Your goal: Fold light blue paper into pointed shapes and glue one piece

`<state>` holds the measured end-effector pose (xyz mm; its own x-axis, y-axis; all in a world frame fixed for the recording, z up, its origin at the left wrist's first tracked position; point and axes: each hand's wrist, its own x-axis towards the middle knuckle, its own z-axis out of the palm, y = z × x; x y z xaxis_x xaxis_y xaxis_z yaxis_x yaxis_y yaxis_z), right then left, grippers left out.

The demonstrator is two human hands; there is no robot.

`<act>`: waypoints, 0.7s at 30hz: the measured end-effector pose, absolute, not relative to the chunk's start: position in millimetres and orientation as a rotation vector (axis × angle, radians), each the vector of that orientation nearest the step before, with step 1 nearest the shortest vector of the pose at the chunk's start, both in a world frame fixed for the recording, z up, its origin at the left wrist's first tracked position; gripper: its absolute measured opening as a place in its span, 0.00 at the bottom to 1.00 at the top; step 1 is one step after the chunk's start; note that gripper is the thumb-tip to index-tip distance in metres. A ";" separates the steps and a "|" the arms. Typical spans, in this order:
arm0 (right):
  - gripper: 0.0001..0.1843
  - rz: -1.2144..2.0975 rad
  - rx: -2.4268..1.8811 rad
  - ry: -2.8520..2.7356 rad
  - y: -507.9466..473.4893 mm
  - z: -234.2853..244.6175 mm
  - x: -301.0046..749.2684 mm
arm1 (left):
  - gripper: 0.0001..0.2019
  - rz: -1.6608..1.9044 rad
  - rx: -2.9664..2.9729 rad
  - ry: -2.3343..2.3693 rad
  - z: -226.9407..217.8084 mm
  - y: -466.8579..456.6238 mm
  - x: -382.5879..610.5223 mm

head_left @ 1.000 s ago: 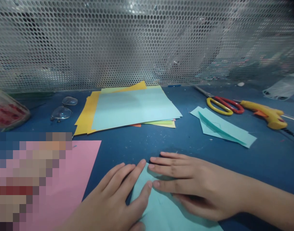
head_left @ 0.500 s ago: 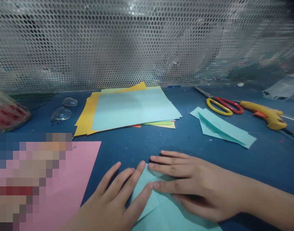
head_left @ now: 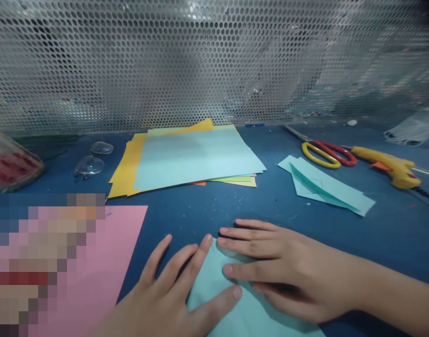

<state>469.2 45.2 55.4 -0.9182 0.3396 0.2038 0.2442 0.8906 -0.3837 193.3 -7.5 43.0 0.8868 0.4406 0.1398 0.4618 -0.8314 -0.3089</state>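
Note:
A light-teal sheet of paper [head_left: 235, 313] lies on the blue table at the bottom centre, with a folded point toward the far side. My left hand [head_left: 172, 295] rests flat on its left part, fingers spread, thumb stretched across the sheet. My right hand [head_left: 277, 271] lies flat on its right part, fingers stretched out leftward, fingertips meeting the left hand's at the point. Neither hand grips anything; both press the paper down.
A stack of coloured sheets [head_left: 193, 159] lies behind the hands, with eyeglasses [head_left: 91, 159] to its left. A pink sheet [head_left: 109, 262] lies at left. Folded teal paper [head_left: 323, 187], scissors [head_left: 323, 152] and a yellow glue gun [head_left: 390, 166] sit at right. A perforated metal screen [head_left: 200, 61] closes the back.
My left thumb has slid rightward across the teal sheet, flattening the small raised flap that showed half a second ago. My right hand has barely moved.

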 end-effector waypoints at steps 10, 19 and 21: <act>0.21 0.537 -0.467 -2.796 44.4 55.9 470.2 | 0.29 -0.038 -2.636 -0.670 46.2 -6.8 194.5; 0.26 0.648 -0.558 -2.853 43.8 60.9 469.2 | 0.34 -0.088 -2.618 -0.835 33.3 -14.3 198.5; 0.25 0.681 -0.570 -2.853 43.1 60.7 467.3 | 0.36 -0.035 -2.615 -0.805 36.0 -13.6 197.5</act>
